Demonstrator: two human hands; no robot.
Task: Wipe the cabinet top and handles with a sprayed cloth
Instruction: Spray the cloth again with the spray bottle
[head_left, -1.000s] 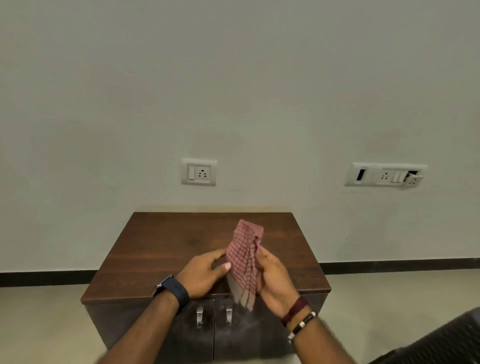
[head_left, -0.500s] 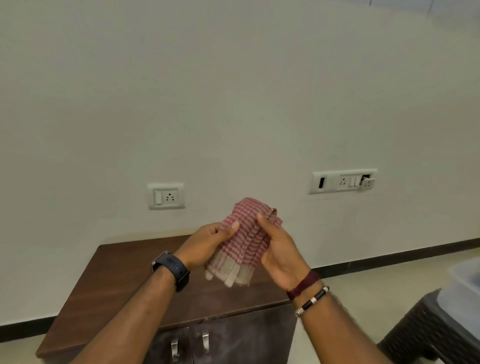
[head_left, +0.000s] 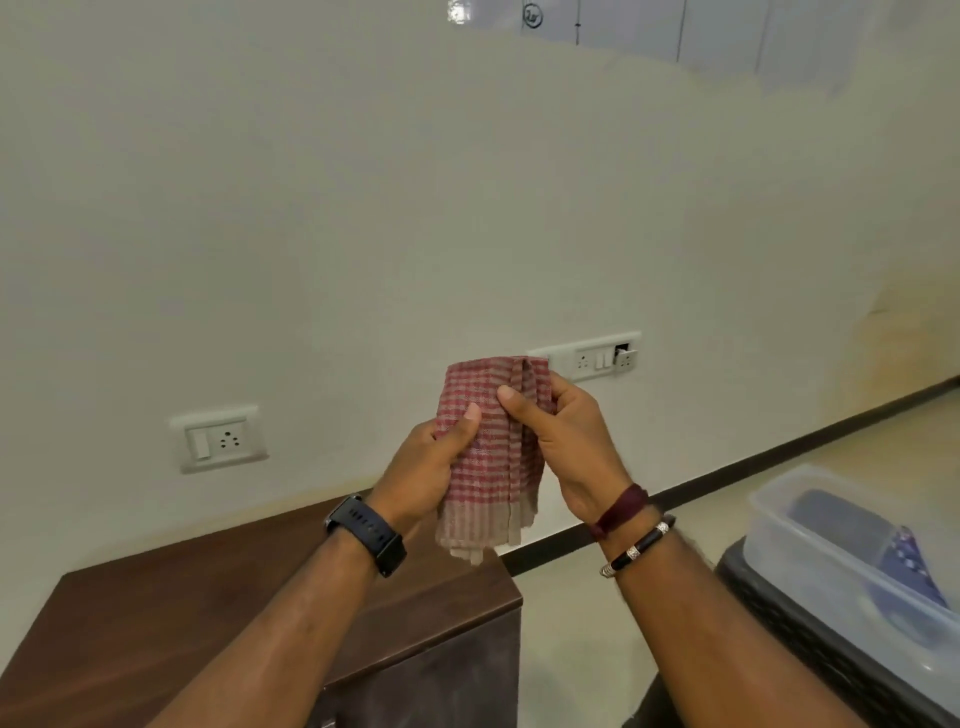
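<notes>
Landmark: cabinet (head_left: 156, 623), dark wood top, lower left of view. Above its rear edge on the wall, a single socket plate (head_left: 218, 439). Over the cabinet's right end, held up in the air and clear of the top, hangs the cloth (head_left: 491, 457), red-and-white check with a pale fringed hem, folded into a loose panel. Left hand (head_left: 426, 473) grips its left edge, thumb across the front; right hand (head_left: 563, 441) pinches the right edge near a doubled fold, thumb in front. Judgement: cloth is light, limp, not slippery and not fragile; best bunched into a pad in one palm, loose hem tucked in so it does not trail. No spray bottle visible. Right of the cabinet: a longer switch plate (head_left: 602, 356) on the wall, then a clear plastic box (head_left: 831, 561) on a dark woven stand (head_left: 810, 670). Cabinet handles mostly out of view; nothing stands on the visible top.
</notes>
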